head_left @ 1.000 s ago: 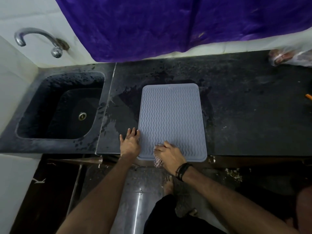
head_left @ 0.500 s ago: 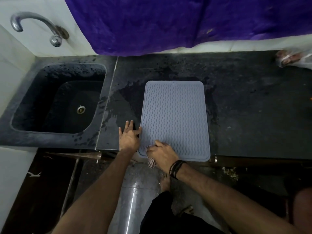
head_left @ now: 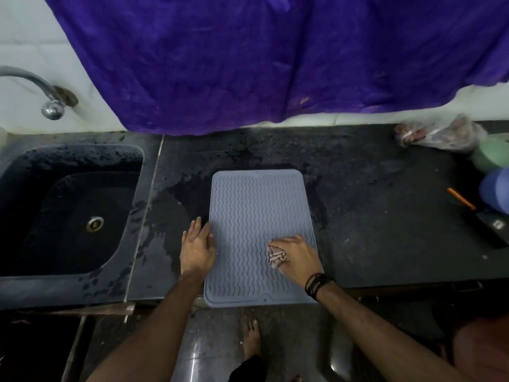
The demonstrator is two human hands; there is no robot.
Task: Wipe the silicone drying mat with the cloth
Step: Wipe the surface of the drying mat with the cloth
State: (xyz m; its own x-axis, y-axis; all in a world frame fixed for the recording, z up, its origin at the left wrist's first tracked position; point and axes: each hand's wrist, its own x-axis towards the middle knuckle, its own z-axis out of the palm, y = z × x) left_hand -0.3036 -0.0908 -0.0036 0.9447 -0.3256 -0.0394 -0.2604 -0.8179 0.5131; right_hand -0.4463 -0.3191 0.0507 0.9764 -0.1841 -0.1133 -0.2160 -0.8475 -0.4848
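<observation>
One pale grey silicone mat (head_left: 256,216), ribbed with wavy lines, lies on the dark wet worktop (head_left: 371,188); left hand (head_left: 197,250) presses flat on its left edge; right hand (head_left: 297,257) clutches a bunched striped cloth (head_left: 276,257) against its near right part.

Matt ribbed silicone mat (head_left: 256,216); wet stone counter (head_left: 371,216).

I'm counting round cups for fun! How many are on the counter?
2, at the counter's right end: green cup behind, blue cup in front. More may be cut off.
</observation>
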